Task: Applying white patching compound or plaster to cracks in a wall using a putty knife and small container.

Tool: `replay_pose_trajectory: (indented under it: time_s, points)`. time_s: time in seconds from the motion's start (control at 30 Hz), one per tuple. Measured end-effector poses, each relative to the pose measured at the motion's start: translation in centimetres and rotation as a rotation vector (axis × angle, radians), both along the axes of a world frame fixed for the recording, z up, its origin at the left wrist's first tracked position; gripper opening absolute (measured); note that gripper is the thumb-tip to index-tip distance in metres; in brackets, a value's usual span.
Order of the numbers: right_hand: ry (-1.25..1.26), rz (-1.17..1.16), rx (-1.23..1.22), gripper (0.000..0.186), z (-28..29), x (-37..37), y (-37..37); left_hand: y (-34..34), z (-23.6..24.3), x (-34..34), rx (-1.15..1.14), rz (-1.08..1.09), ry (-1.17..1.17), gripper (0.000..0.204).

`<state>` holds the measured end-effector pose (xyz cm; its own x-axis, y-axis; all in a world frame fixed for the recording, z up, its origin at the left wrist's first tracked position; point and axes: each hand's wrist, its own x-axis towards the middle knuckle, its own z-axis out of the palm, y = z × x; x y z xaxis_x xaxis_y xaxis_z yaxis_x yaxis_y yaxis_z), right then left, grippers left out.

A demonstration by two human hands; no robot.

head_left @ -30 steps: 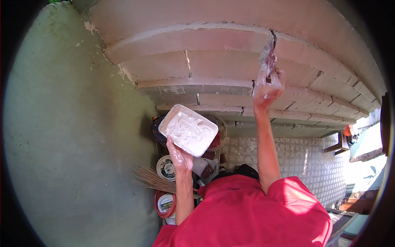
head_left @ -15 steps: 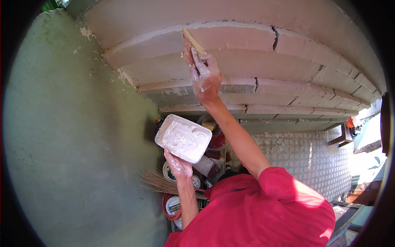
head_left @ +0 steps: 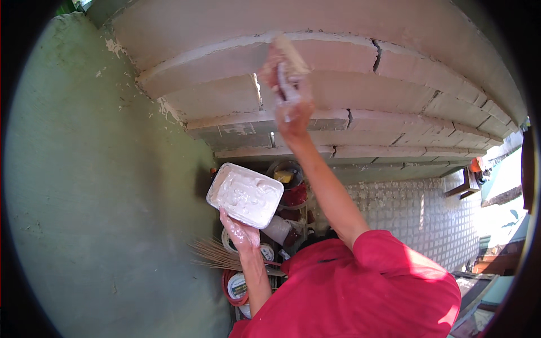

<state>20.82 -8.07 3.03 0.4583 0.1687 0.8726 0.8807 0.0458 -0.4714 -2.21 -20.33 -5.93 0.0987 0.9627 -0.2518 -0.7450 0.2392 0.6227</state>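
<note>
My left hand (head_left: 242, 234) holds up a white rectangular tray (head_left: 245, 195) filled with white plaster, gripping it from below. My right hand (head_left: 292, 110), smeared with plaster, is raised and grips a flat tan-bladed putty knife (head_left: 290, 53). The blade is pressed on the horizontal joint between pale blocks of the wall (head_left: 394, 62), just right of a vertical joint (head_left: 258, 93). A dark crack (head_left: 376, 53) in the same joint line lies further right.
A rough green plastered wall (head_left: 84, 197) fills the left. Below the tray stand buckets and tubs (head_left: 236, 284), a straw broom (head_left: 217, 256) and a bowl (head_left: 287, 174). Patterned metal flooring (head_left: 417, 219) lies to the right.
My right hand has moved with the putty knife from the dark crack leftward along the block joint. The tray in my left hand stayed at about the same spot.
</note>
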Motion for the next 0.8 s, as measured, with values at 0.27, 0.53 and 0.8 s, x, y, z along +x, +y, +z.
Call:
replay_pose_trajectory:
  time_s: [0.27, 0.53, 0.8]
  points:
    - [0.143, 0.1, 0.045, 0.023, 0.5, 0.2, -3.5, 0.7, 0.4, 0.4, -0.012, 0.016, 0.017, 0.064]
    - [0.155, -0.282, 0.085, 0.018, 0.7, 7.9, -6.7, 1.4, 0.2, -0.2, 0.014, 0.011, 0.024, 0.066]
    - [0.097, 0.136, 0.041, 0.048, -0.4, -0.1, -2.2, 1.6, -0.1, -0.9, 0.042, 0.012, 0.044, 0.066]
